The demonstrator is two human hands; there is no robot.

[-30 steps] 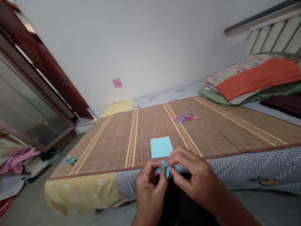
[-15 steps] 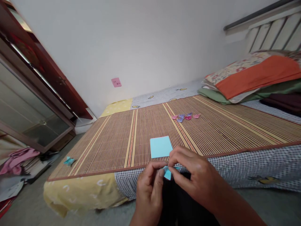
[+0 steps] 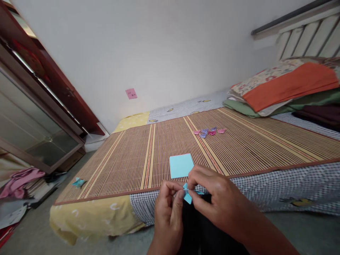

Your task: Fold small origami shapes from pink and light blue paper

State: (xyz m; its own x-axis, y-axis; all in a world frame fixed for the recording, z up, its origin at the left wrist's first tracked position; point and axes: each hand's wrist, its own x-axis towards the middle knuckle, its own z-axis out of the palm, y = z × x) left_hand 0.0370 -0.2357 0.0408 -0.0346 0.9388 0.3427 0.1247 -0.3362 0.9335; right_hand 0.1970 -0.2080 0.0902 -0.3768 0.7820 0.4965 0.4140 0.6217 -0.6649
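A small folded piece of light-blue paper (image 3: pixel 187 197) is pinched between my two hands, just off the bed's front edge. My left hand (image 3: pixel 170 209) grips its left side between thumb and forefinger. On the other side, my right hand (image 3: pixel 217 193) pinches it with thumb and fingertips, which hide part of the folds. Just beyond the hands, a flat square stack of light-blue paper (image 3: pixel 181 165) lies on the striped mat. Toward the mat's left corner sits a folded light-blue paper piece (image 3: pixel 78 182) with several points.
Several small folded pink and purple papers (image 3: pixel 208 132) lie farther back on the bamboo mat (image 3: pixel 127 159). Folded bedding (image 3: pixel 289 86) is piled at the right, below a radiator (image 3: pixel 310 37). A pink note (image 3: pixel 131 93) is on the wall. A glass-panelled door (image 3: pixel 34 124) stands at left.
My right fingers have shifted slightly left on the folded paper. More of its points now show above and between my fingertips.
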